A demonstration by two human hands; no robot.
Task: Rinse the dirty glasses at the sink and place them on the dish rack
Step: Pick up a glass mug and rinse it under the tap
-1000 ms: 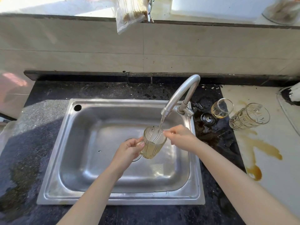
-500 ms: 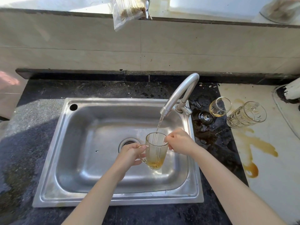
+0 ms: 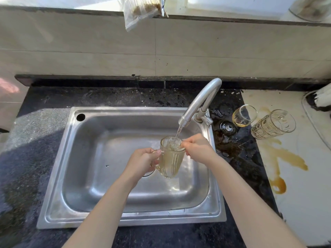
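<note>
A ribbed glass mug hangs over the steel sink, almost full of pale yellowish water. My left hand grips its handle. My right hand pinches the rim on the right side. Water runs from the curved tap into the mug. Right of the sink lie two dirty glasses on their sides: a small round one with a little amber liquid and a taller patterned one. No dish rack is in view.
Brown spills stain the white counter right of the sink, and the black counter between is wet. A small steel plug sits behind the tap base. A plastic bag hangs from the ledge above. A white round object shows at the far right edge.
The mug has risen closer to the spout and filled up; its liquid has gone from a little amber at the bottom to pale yellow near the rim. Both hands kept their hold.
</note>
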